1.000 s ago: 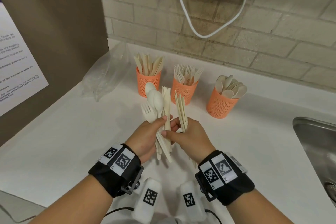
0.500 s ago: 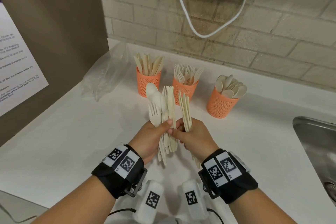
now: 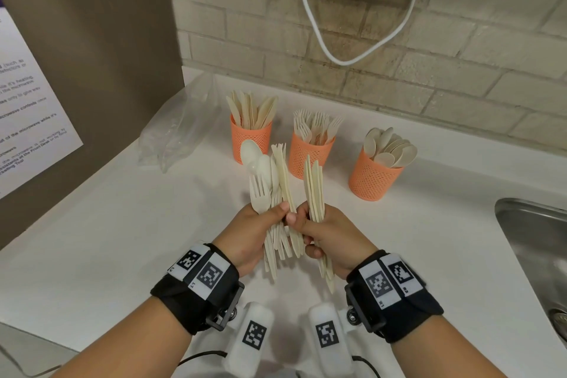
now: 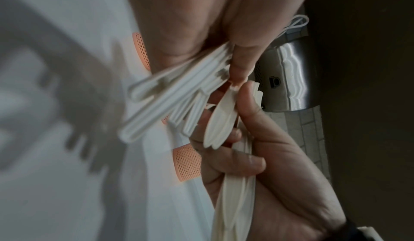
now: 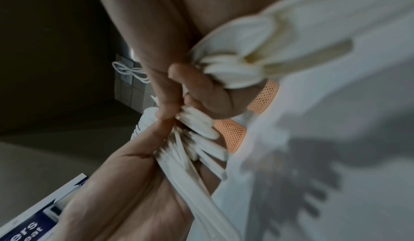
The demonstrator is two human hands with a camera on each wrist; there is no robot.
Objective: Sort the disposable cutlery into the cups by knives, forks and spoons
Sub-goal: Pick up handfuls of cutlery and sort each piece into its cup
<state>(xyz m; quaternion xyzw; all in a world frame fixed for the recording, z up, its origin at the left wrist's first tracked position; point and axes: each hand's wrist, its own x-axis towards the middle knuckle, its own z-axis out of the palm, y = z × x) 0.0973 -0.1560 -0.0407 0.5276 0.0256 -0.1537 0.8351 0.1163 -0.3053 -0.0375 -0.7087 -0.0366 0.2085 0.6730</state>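
My left hand (image 3: 264, 224) grips a mixed bundle of cutlery (image 3: 270, 175) upright above the counter: spoons, a fork and several knives. My right hand (image 3: 319, 225) holds a bunch of knives (image 3: 314, 187) in its curled fingers, and its thumb and forefinger touch the left bundle. Behind stand three orange mesh cups: the knife cup (image 3: 251, 139), the fork cup (image 3: 309, 155) and the spoon cup (image 3: 372, 176). The left wrist view shows the bundle's handles (image 4: 168, 101) fanned under my left thumb. The right wrist view shows the knife handles (image 5: 233, 73).
A clear plastic bag (image 3: 181, 129) lies on the white counter (image 3: 122, 224) at the back left. A steel sink (image 3: 540, 242) is at the right edge. A brown panel with a notice (image 3: 30, 120) stands left; a white cable (image 3: 337, 49) hangs on the brick wall.
Both hands have drifted slightly to the right with their cutlery. The left bundle now stands a little more upright, and the right fingers stay at it.
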